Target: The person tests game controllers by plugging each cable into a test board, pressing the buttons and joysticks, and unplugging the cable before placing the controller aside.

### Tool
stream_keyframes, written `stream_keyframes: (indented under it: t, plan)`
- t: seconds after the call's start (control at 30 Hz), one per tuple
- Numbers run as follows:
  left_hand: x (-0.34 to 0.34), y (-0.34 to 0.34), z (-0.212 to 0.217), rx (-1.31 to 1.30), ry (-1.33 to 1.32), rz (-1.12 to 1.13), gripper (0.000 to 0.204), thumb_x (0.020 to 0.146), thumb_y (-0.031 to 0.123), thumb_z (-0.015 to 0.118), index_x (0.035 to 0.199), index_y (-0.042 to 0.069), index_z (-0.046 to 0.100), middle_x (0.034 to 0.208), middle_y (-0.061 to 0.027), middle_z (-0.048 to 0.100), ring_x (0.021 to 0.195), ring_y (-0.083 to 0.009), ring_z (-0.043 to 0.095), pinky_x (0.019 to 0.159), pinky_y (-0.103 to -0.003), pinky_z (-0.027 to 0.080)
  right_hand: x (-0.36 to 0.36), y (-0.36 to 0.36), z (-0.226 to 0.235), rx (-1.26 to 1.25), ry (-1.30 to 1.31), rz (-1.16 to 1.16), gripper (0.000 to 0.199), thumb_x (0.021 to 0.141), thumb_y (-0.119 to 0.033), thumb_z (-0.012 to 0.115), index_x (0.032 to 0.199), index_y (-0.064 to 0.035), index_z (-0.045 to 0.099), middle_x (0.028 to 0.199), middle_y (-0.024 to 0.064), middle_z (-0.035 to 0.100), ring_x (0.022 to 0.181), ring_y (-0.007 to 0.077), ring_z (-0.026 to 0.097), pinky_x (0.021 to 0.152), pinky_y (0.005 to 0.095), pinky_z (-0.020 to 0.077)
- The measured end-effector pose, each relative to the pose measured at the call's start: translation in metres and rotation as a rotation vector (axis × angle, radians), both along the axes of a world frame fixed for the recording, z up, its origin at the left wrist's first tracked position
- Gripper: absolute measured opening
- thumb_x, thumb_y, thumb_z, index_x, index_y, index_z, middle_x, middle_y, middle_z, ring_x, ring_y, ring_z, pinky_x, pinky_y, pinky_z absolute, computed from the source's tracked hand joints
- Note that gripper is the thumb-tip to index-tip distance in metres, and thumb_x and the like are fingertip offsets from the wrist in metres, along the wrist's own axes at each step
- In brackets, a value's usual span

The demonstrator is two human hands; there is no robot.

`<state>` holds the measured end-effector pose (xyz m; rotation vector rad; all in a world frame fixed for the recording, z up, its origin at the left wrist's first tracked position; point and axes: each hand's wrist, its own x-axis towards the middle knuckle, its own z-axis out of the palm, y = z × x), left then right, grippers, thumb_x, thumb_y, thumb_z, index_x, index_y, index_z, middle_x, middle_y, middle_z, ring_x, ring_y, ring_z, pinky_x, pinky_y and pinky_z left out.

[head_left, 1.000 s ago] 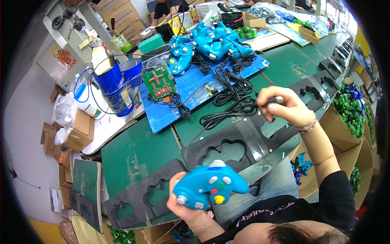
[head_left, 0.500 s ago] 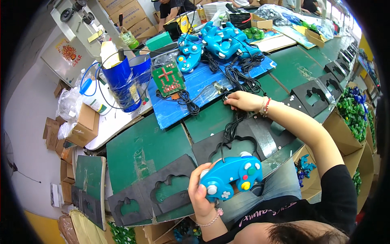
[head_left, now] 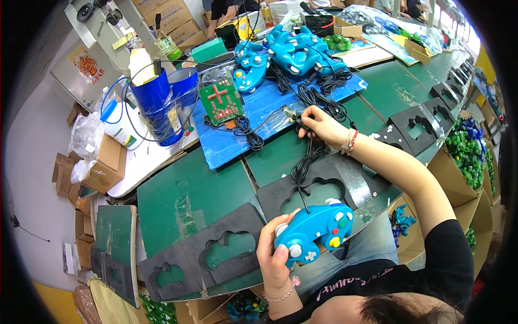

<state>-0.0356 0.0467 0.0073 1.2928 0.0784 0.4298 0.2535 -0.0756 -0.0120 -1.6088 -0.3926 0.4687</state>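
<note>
My left hand (head_left: 274, 254) grips the left side of a turquoise game controller (head_left: 315, 229), its sticks and coloured buttons facing up. A bundled black cable (head_left: 303, 170) runs from the controller's top edge up toward my right hand (head_left: 324, 128). That hand is closed in a pinch on a dark cable plug (head_left: 303, 127) at the near edge of a blue board (head_left: 224, 148). Right beside the plug, a small metallic connector (head_left: 290, 113) sits at the board's edge; I cannot tell whether they touch. A green circuit board (head_left: 222, 101) with red markings stands on the blue board, with its own tied cable (head_left: 249, 132).
Several turquoise controllers (head_left: 294, 51) with bundled cables are piled on the blue board. Black foam cutouts (head_left: 229, 251) line the green bench's near edge. Blue cups (head_left: 151, 92) and a white bottle (head_left: 120, 127) stand left. Cardboard boxes (head_left: 458, 173) of green and blue parts sit right.
My right hand has shifted slightly up toward the metallic connector with the plug. The controller in my left hand has moved a little to the right and tilted.
</note>
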Motion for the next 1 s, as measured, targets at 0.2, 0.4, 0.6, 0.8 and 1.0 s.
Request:
stream_keyframes:
  t: [0.2,0.4,0.6,0.8,1.0]
  plan:
    - [0.001,-0.003,0.002,0.044,0.025,0.005,0.059,0.082,0.038,0.049,0.119,-0.008,0.046,0.114,-0.0267,0.059,0.101,-0.0259,0.059,0.089,-0.034,0.047,0.006,0.000,0.005,-0.069,-0.156,-0.103,0.013,0.097,-0.021,0.048,0.100,-0.0084,0.044,0.075,0.0022,0.062,0.059,0.0055,0.046,0.053,0.0204,0.0377]
    - [0.004,-0.005,0.003,-0.012,0.033,-0.015,0.059,0.082,0.038,0.049,0.119,-0.008,0.047,0.115,-0.0262,0.059,0.101,-0.0253,0.059,0.090,-0.034,0.046,0.002,-0.006,0.008,-0.110,-0.102,0.076,0.014,0.098,-0.024,0.046,0.098,-0.0106,0.043,0.074,-0.0014,0.058,0.061,0.0036,0.043,0.055,0.0184,0.0351]
    - [0.005,-0.007,-0.001,-0.016,0.047,-0.024,0.058,0.081,0.035,0.049,0.119,-0.008,0.046,0.117,-0.0275,0.058,0.105,-0.0276,0.058,0.093,-0.036,0.045,0.006,-0.003,0.005,-0.082,-0.119,0.039,0.013,0.096,-0.021,0.048,0.098,-0.0083,0.044,0.072,0.0007,0.060,0.054,0.0050,0.042,0.051,0.0207,0.0352]
    - [0.008,-0.010,-0.004,-0.028,-0.035,-0.086,0.054,0.082,0.028,0.054,0.123,-0.006,0.046,0.123,-0.0274,0.054,0.114,-0.0299,0.053,0.100,-0.039,0.039,0.007,0.009,0.004,-0.164,-0.255,-0.054,0.014,0.095,-0.018,0.049,0.097,-0.0058,0.044,0.070,0.0020,0.060,0.059,0.0085,0.049,0.057,0.0244,0.0391]
    - [0.010,-0.016,-0.003,-0.005,-0.017,-0.057,0.053,0.082,0.026,0.053,0.122,-0.007,0.046,0.122,-0.0273,0.055,0.114,-0.0304,0.053,0.100,-0.039,0.039,0.013,0.011,0.003,-0.256,-0.375,-0.058,0.019,0.095,-0.020,0.050,0.101,-0.0037,0.042,0.070,0.0060,0.064,0.070,0.0162,0.061,0.068,0.0318,0.0462]
